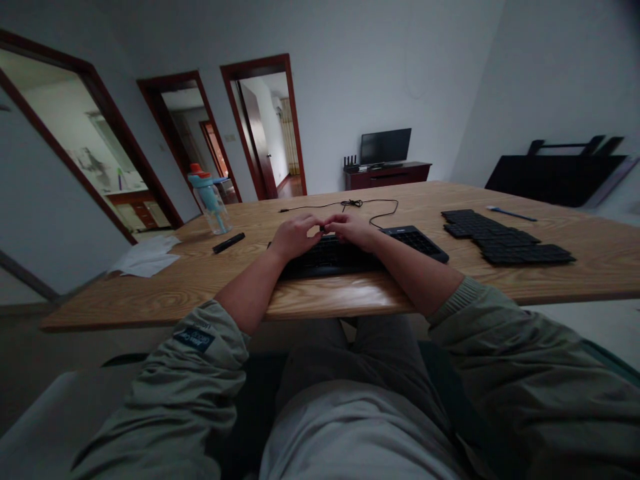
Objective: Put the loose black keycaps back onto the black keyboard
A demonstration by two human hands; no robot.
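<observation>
A black keyboard (330,257) lies near the table's front edge, partly covered by my hands and forearms. My left hand (299,235) is over its left half, with thumb and fingertips closed in a pinch. From the other side my right hand (353,230) meets it, its fingers also pinched together. Between the fingertips of both hands shows a small dark piece, which looks like a keycap (323,229). On the right of the table, many loose black keycaps (505,237) lie in staggered rows.
A black cable (385,201) runs behind the keyboard. To the left are a black stick-shaped object (229,243), a clear bottle with an orange and blue top (210,200) and white tissues (145,257). A thin dark brush-like tool (513,213) lies beyond the keycaps.
</observation>
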